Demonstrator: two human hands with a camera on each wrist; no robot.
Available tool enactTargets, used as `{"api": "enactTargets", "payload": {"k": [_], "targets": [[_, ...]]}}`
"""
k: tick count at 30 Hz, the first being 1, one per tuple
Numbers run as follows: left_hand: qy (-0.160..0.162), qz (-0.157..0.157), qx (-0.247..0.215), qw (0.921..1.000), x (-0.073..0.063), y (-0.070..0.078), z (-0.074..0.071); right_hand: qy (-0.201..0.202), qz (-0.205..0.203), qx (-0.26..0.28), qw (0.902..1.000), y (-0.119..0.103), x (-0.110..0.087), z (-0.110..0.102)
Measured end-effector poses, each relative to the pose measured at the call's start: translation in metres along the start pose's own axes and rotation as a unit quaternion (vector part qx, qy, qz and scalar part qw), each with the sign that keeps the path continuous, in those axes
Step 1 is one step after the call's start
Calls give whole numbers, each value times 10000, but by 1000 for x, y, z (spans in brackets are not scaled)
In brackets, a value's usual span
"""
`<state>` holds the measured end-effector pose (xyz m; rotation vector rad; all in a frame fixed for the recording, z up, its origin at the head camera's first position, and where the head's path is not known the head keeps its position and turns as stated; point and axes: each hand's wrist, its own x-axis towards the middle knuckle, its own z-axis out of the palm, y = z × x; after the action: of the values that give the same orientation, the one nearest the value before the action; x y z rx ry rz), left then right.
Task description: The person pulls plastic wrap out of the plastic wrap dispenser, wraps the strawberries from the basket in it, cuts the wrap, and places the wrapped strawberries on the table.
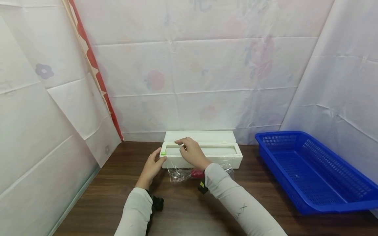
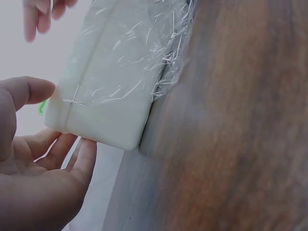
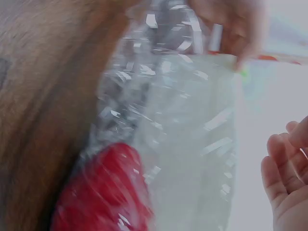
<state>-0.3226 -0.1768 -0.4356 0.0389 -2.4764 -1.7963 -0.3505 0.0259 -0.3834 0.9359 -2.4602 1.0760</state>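
Observation:
A long white cling film dispenser (image 1: 203, 162) stands on the table with its lid (image 1: 200, 136) raised at the back. Clear film (image 3: 192, 120) drapes down its front, and a red thing (image 3: 108, 192) lies under or inside the film at the base. My left hand (image 1: 152, 168) holds the dispenser's left end, thumb at the front edge and fingers against the end face. Beside that thumb sits a small green piece (image 1: 163, 153) on the corner. Above the opening hovers my right hand (image 1: 192, 153), fingers loosely bent and holding nothing.
A large blue plastic basket (image 1: 295, 200) stands at the right of the dark wood table (image 1: 100, 200). White patterned sheets (image 1: 206, 72) hang behind and at both sides, with a red-edged strip (image 1: 97, 73) at the back left corner.

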Motion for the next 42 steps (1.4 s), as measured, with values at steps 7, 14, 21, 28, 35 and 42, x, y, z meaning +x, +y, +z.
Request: {"api": "enactTargets", "payload": {"k": [7, 14, 21, 28, 35, 42], "targets": [[38, 110, 4, 9999, -2, 5, 1, 448, -8, 272, 9986, 3, -13, -35], [650, 707, 412, 9945, -1, 12, 4, 411, 262, 206, 9986, 13, -35, -60], [1036, 2213, 542, 9682, -9, 34, 12, 504, 67, 37, 9987, 22, -58, -76], [257, 3288, 1061, 9381, -17, 50, 27, 512, -281, -141, 9982, 32, -70, -80], [-1145, 2811, 1633, 9387, -26, 55, 41, 410, -502, -269, 9975, 37, -82, -80], [-1762, 2914, 2118, 9161, -30, 50, 60, 7, -472, -418, 9980, 41, -97, -71]]}}
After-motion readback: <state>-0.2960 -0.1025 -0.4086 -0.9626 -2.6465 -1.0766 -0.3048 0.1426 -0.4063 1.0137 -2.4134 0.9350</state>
